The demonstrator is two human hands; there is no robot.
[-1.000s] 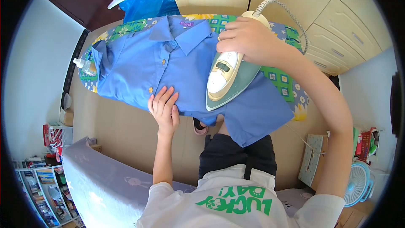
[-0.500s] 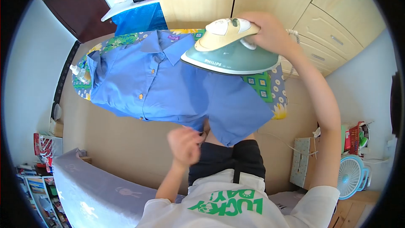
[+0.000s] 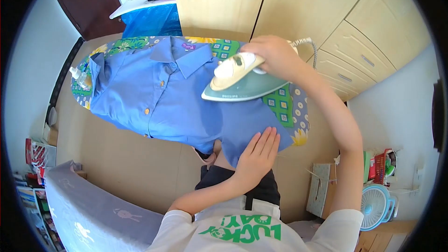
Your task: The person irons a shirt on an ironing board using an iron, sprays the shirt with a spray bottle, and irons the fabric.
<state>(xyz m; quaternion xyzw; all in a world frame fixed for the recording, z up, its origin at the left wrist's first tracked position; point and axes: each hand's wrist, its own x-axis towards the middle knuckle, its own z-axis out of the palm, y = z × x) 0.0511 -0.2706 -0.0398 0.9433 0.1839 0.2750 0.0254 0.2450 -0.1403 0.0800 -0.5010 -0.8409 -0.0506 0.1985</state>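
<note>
A blue button-up shirt (image 3: 182,98) is spread over a flower-patterned ironing board (image 3: 280,107), its collar towards the far edge. My right hand (image 3: 273,56) is wrapped round the handle of a green and cream clothes iron (image 3: 242,86), whose soleplate is at the shirt's sleeve; I cannot tell whether it touches. Flat on the sleeve, near its cuff end, lies my left hand (image 3: 258,155), fingers stretched out. A darker patch shows on the cloth left of the iron. On the board's left end is a clear spray bottle (image 3: 80,77).
Pale wooden cabinets (image 3: 219,9) stand behind the board. The iron's coiled cord (image 3: 308,42) runs off at the right. A blue fan (image 3: 375,207) and a wooden box (image 3: 322,189) are at the lower right. A grey-lilac covered bed or sofa (image 3: 102,210) fills the lower left.
The iron has come down and nearer to me, towards the sleeve, in my right hand. My left hand has moved right and now lies flat on the sleeve.
</note>
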